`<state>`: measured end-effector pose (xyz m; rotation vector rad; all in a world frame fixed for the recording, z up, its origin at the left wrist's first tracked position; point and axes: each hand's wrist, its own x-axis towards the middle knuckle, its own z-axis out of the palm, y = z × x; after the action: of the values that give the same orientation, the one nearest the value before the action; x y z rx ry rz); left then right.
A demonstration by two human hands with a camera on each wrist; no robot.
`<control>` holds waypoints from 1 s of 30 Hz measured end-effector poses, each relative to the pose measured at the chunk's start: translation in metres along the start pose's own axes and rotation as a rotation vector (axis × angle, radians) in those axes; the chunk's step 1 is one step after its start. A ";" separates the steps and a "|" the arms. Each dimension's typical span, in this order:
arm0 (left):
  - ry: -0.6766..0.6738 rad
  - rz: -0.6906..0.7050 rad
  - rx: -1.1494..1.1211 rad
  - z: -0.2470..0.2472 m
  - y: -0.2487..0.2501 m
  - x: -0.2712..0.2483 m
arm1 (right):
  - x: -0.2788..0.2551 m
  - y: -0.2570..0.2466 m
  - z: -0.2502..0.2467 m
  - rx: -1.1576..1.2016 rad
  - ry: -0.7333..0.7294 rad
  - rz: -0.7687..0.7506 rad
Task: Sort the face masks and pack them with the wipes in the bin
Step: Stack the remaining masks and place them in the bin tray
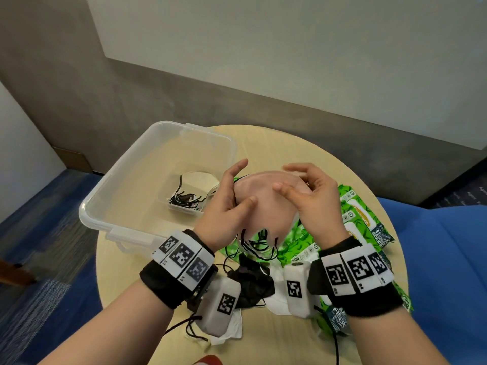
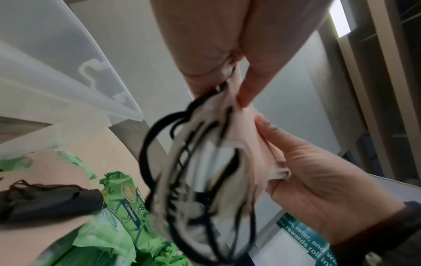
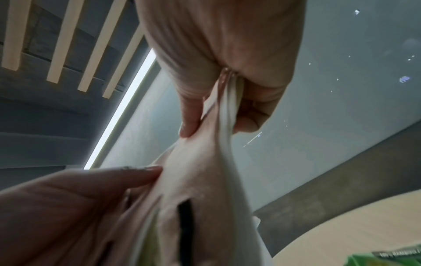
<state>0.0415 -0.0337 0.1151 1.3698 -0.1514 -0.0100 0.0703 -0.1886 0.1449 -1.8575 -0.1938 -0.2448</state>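
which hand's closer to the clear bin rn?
Left. The left hand holds the pink masks right beside the clear bin; the right hand grips their far side, over the wipes.

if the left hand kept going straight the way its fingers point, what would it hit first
Probably nothing new: the left hand already holds the pink masks. Past them its fingers point toward the right hand; depth is unclear.
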 end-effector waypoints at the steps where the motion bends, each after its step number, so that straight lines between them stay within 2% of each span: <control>1: 0.035 0.016 0.012 0.000 -0.002 0.001 | -0.001 0.002 0.001 0.012 0.055 0.018; 4: 0.180 0.040 -0.024 0.003 -0.004 0.004 | -0.002 0.008 0.003 0.068 0.150 0.182; 7: 0.253 0.054 -0.051 0.003 -0.004 0.005 | -0.004 0.011 0.007 0.032 0.034 0.312; 9: 0.253 0.061 -0.057 0.006 -0.005 0.004 | -0.006 0.012 0.012 0.031 -0.093 0.309; 12: 0.235 0.064 -0.071 0.009 -0.005 0.003 | -0.010 0.003 0.017 0.098 -0.191 0.301; 23: 0.265 0.077 -0.049 0.003 -0.007 0.005 | -0.009 0.000 0.017 0.147 -0.236 0.291; 30: 0.237 -0.034 0.037 -0.004 0.001 0.006 | -0.005 0.001 0.010 0.126 -0.246 0.288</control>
<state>0.0483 -0.0307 0.1157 1.3993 0.0708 0.1269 0.0662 -0.1797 0.1403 -1.7614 -0.1050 0.1915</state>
